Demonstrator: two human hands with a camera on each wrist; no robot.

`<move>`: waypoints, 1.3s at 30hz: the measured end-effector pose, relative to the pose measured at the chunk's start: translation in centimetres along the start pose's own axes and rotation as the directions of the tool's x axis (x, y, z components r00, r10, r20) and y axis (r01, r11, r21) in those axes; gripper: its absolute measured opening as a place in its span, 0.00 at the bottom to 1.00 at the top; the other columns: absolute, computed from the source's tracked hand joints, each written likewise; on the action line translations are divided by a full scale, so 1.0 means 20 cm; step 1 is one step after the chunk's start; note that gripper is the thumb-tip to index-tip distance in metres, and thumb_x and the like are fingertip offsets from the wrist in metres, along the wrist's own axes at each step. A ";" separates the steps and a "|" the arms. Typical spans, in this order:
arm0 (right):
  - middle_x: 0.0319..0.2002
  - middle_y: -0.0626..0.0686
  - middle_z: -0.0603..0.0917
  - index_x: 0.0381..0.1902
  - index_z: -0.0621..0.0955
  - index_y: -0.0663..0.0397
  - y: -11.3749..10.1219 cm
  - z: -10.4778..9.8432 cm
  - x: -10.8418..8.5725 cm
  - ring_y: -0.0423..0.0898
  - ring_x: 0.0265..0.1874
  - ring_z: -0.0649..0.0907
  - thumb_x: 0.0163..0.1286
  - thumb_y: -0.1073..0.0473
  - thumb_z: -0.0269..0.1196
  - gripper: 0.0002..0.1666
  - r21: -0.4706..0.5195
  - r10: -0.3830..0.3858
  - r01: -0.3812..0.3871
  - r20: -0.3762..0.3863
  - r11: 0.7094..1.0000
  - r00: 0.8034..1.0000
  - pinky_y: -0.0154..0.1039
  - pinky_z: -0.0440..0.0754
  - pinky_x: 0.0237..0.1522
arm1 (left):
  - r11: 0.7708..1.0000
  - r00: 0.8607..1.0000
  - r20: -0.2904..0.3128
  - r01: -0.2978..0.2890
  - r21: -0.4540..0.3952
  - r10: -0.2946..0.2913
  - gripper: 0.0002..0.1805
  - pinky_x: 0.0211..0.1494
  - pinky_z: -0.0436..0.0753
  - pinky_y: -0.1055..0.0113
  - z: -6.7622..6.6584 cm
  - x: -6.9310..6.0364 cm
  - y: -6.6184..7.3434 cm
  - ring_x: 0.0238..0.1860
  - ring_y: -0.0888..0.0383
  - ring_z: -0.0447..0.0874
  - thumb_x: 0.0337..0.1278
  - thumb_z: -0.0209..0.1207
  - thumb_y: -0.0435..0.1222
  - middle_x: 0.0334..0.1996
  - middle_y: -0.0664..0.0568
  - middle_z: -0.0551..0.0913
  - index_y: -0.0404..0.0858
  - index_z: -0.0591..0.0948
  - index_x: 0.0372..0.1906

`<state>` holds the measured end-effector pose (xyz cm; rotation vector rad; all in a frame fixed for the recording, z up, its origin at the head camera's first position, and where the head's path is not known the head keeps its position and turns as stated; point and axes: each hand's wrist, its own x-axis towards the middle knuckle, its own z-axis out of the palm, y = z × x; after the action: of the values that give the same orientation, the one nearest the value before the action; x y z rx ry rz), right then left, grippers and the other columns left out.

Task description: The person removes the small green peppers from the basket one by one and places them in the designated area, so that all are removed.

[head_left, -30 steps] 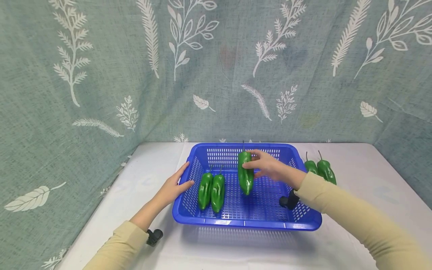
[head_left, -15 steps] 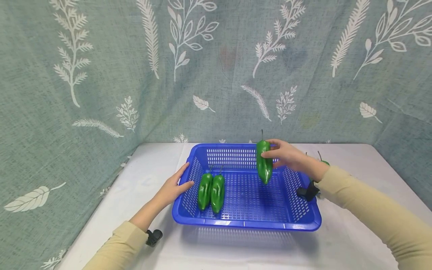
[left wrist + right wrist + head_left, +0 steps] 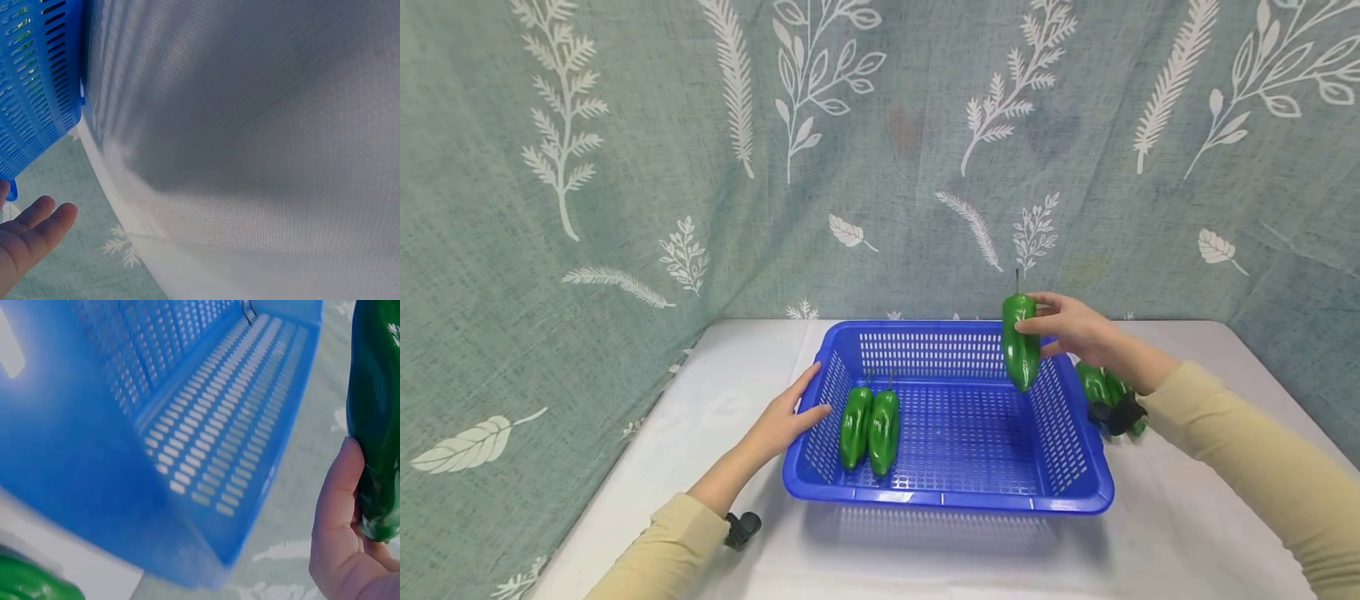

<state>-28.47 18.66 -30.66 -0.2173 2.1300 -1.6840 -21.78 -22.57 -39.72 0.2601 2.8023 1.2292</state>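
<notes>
- A grey-green cloth [image 3: 895,167] with white leaf and branch prints hung behind the table and along its sides.
- The table [image 3: 925,567] bore a white cover.
- A blue plastic basket [image 3: 940,498], slotted in its walls and floor, sat on the table.
- Beige sleeves covered both arms, the right sleeve [image 3: 1247,475] crossing beyond the basket's right side.
- The left hand [image 3: 781,421] lay at the basket's left rim, thumb and fingers spread wide.
- The right hand [image 3: 1071,327] gripped one pepper between thumb and fingers.
- That held pepper [image 3: 1020,350] was deep green and glossy, broad-shouldered, lightly furrowed, narrowing to a blunt tip. It hung nearly upright, stem uppermost, over the basket's back right corner.
- Two similar shiny peppers [image 3: 884,433] lay side by side in the basket's left part.
- Outside its right wall were further peppers [image 3: 1093,383], probably two, partly hidden behind the wrist.
- The held pepper's stem [image 3: 1017,282] was thin and dark.
</notes>
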 end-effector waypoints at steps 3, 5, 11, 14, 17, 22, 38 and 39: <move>0.64 0.69 0.57 0.71 0.44 0.61 0.00 -0.05 -0.02 0.38 0.37 0.81 0.64 0.62 0.58 0.47 -0.006 -0.012 0.012 -0.005 1.000 1.000 0.46 0.80 0.46 | 1.000 1.000 0.001 0.003 -0.002 -0.003 0.39 0.55 0.74 0.48 0.00 0.00 0.00 0.54 0.38 0.74 0.58 0.54 0.45 0.65 0.33 0.61 0.45 0.51 0.72; 0.65 0.69 0.55 0.71 0.42 0.61 0.00 -0.09 -0.03 0.38 0.37 0.81 0.64 0.61 0.58 0.48 -0.016 -0.013 0.013 -0.009 1.000 1.000 0.45 0.80 0.46 | 1.000 1.000 0.003 0.005 -0.001 -0.005 0.39 0.55 0.74 0.48 0.00 0.00 0.00 0.54 0.38 0.73 0.59 0.54 0.45 0.65 0.33 0.60 0.45 0.51 0.72; 0.68 0.70 0.49 0.71 0.37 0.59 0.01 -0.19 -0.06 0.36 0.38 0.80 0.66 0.57 0.57 0.51 -0.075 0.004 -0.007 -0.030 0.997 1.000 0.48 0.78 0.50 | 1.000 1.000 0.005 0.000 -0.007 0.000 0.39 0.57 0.73 0.48 0.00 -0.01 0.01 0.54 0.38 0.73 0.59 0.54 0.44 0.65 0.33 0.60 0.44 0.51 0.72; 0.66 0.67 0.55 0.71 0.36 0.58 0.01 -0.24 -0.07 0.38 0.43 0.77 0.66 0.56 0.57 0.51 -0.092 0.001 -0.004 -0.034 0.996 0.999 0.48 0.77 0.51 | 1.000 1.000 0.005 0.002 -0.007 -0.002 0.39 0.56 0.73 0.48 0.00 -0.01 0.01 0.54 0.38 0.74 0.59 0.54 0.44 0.65 0.33 0.60 0.44 0.51 0.72; 0.56 0.54 0.72 0.71 0.36 0.58 0.02 -0.30 -0.10 0.39 0.46 0.75 0.66 0.55 0.57 0.51 -0.096 -0.003 0.000 -0.038 0.995 0.999 0.47 0.77 0.51 | 1.000 1.000 0.006 0.003 -0.007 -0.003 0.39 0.56 0.74 0.48 0.00 -0.01 0.01 0.53 0.38 0.74 0.59 0.54 0.44 0.65 0.33 0.60 0.44 0.51 0.72; 0.36 0.35 0.79 0.71 0.36 0.60 0.03 -0.40 -0.13 0.35 0.40 0.79 0.66 0.55 0.56 0.51 -0.069 -0.001 -0.003 -0.058 0.998 0.998 0.41 0.80 0.46 | 1.000 1.000 0.006 0.005 -0.004 -0.005 0.39 0.57 0.73 0.47 0.00 -0.01 0.01 0.56 0.37 0.72 0.59 0.54 0.44 0.66 0.33 0.60 0.44 0.51 0.72; 0.31 0.31 0.78 0.70 0.32 0.61 0.13 -0.57 -0.16 0.31 0.34 0.79 0.66 0.52 0.56 0.54 -0.069 0.056 -0.067 -0.148 0.995 0.987 0.36 0.79 0.41 | 1.000 1.000 0.007 0.012 -0.001 -0.012 0.39 0.57 0.71 0.46 0.01 -0.02 0.01 0.57 0.37 0.71 0.59 0.53 0.45 0.66 0.33 0.59 0.45 0.50 0.72; 0.31 0.31 0.77 0.70 0.32 0.62 0.14 -0.58 -0.17 0.31 0.34 0.79 0.66 0.52 0.56 0.54 -0.077 0.058 -0.070 -0.154 0.995 0.986 0.36 0.79 0.41 | 1.000 1.000 0.006 0.015 -0.001 -0.015 0.39 0.57 0.72 0.46 0.01 -0.02 0.00 0.56 0.37 0.71 0.59 0.54 0.45 0.66 0.33 0.59 0.45 0.50 0.72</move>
<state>-29.85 30.94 -30.53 -0.0446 2.2938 -1.6242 -21.44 -22.48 -39.74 0.2422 2.7929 1.2252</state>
